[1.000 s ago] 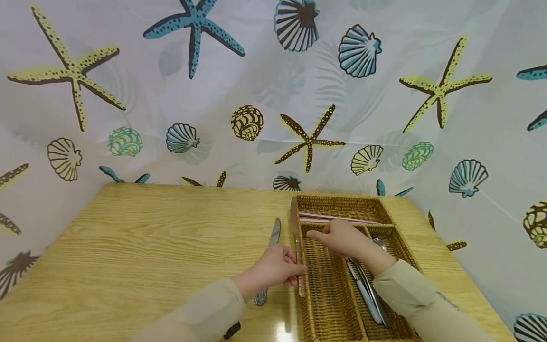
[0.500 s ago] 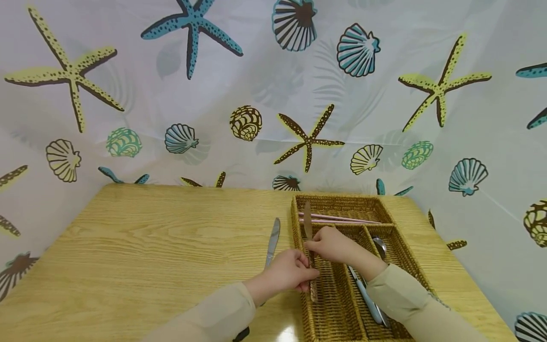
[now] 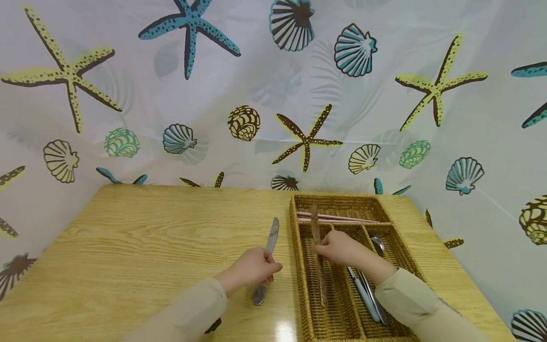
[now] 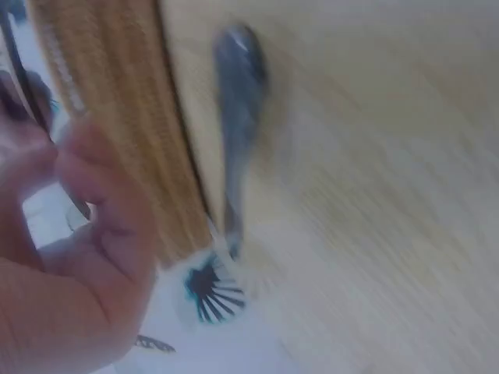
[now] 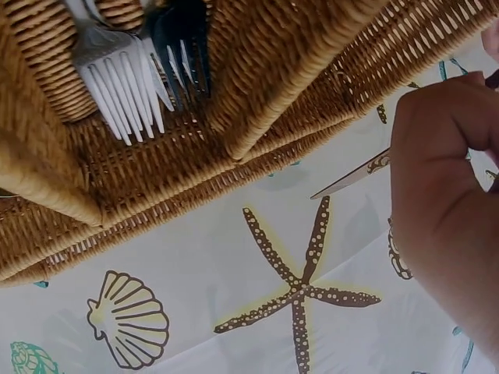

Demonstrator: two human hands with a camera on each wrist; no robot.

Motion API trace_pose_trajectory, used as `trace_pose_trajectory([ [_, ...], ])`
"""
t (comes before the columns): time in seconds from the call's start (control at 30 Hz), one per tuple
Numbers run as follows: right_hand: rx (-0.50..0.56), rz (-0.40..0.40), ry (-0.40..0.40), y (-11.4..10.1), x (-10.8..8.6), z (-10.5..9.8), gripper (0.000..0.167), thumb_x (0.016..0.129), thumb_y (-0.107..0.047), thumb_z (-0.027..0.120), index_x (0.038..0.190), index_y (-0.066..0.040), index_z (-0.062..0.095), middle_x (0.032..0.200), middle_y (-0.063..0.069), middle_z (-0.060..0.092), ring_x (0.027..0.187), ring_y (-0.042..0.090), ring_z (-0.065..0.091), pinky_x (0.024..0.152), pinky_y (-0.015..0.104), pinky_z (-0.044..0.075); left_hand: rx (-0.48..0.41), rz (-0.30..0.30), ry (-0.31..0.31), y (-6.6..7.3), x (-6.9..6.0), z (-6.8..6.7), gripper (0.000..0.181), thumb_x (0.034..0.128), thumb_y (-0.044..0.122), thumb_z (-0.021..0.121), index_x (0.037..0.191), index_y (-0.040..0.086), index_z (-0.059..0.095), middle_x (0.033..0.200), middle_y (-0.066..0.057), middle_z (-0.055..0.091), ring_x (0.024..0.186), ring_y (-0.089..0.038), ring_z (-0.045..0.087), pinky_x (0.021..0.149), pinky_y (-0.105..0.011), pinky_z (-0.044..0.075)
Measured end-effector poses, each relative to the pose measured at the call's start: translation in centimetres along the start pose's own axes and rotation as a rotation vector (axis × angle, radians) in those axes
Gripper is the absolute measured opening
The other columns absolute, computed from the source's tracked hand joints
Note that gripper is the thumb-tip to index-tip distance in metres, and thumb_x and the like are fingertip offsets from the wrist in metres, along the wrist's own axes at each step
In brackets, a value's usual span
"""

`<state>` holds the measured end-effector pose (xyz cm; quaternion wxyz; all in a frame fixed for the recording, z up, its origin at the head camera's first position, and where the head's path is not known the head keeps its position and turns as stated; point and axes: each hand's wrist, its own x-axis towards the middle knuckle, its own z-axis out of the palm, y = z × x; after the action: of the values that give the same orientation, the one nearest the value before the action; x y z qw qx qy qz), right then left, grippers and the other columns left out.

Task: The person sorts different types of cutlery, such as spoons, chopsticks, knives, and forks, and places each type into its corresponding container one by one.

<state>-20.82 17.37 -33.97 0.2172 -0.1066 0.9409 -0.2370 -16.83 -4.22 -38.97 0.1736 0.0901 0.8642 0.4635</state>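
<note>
My right hand [image 3: 339,247] pinches a brownish table knife [image 3: 316,228] over the left long compartment of a wicker cutlery tray [image 3: 299,266]. The knife's blade points to the far side, and in the right wrist view the blade [image 5: 351,175] sticks out past the hand. Left of the tray, my left hand [image 3: 252,268] is above the table with loosely curled fingers and nothing in them. Below it lies a silver table knife [image 3: 272,235], its ornate handle [image 4: 238,86] apart from the fingers in the left wrist view.
Pink chopsticks [image 3: 337,218] lie in the tray's far compartment. The neighbouring compartment holds forks [image 5: 125,86] and a blue-handled piece [image 3: 366,299]; a spoon [image 3: 378,244] lies in the right one. A shell-patterned cloth [image 3: 239,156] hangs behind the wooden table [image 3: 171,228].
The brownish knife has moved right, from outside the tray's left wall to over the compartment. My left hand has let go of it and drawn back left; my right hand has taken hold.
</note>
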Motion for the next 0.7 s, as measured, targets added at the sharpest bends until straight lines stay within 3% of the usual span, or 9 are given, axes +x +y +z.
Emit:
trace_pose_trajectory([
  [0.13, 0.015, 0.006, -0.014, 0.5, -0.3, 0.6, 0.043, 0.093, -0.020, 0.052, 0.051, -0.014, 0.046, 0.041, -0.007, 0.030, 0.040, 0.007, 0.024, 0.044, 0.021, 0.025, 0.310, -0.046, 0.080, -1.3, -0.1, -0.7, 0.042, 0.0847, 0.024, 0.065, 0.053, 0.014, 0.039, 0.043, 0.006, 0.034, 0.040, -0.006, 0.027, 0.041, -0.019, 0.022],
  [0.2, 0.022, 0.008, -0.019, 0.6, -0.4, 1.0, 0.044, 0.093, -0.019, 0.052, 0.050, -0.015, 0.044, 0.041, -0.007, 0.030, 0.040, 0.007, 0.024, 0.044, 0.021, 0.025, 0.408, -0.075, 0.110, -1.6, 0.0, -0.7, 0.042, 0.0816, 0.027, 0.068, 0.053, 0.014, 0.040, 0.045, 0.006, 0.033, 0.041, -0.007, 0.027, 0.041, -0.020, 0.022],
  [0.4, -0.010, 0.006, -0.022, 0.7, -0.8, 2.1, 0.047, 0.090, -0.015, 0.053, 0.046, -0.016, 0.040, 0.039, -0.007, 0.031, 0.038, 0.006, 0.023, 0.043, 0.021, 0.023, 0.480, -0.079, 0.103, -1.9, 0.3, 0.0, 0.033, 0.0761, 0.024, 0.071, 0.056, 0.011, 0.049, 0.048, 0.005, 0.041, 0.044, -0.008, 0.035, 0.042, -0.021, 0.027],
  [0.7, -0.085, -0.019, -0.053, 0.6, -1.3, 3.6, 0.036, 0.089, -0.012, 0.056, 0.056, -0.001, 0.062, 0.042, -0.002, 0.044, 0.035, 0.010, 0.037, 0.037, 0.021, 0.030, 0.548, -0.106, 0.056, -0.3, 0.8, 0.6, 0.011, 0.0703, 0.005, 0.066, 0.066, 0.002, 0.056, 0.058, -0.002, 0.049, 0.046, -0.010, 0.041, 0.043, -0.021, 0.032],
])
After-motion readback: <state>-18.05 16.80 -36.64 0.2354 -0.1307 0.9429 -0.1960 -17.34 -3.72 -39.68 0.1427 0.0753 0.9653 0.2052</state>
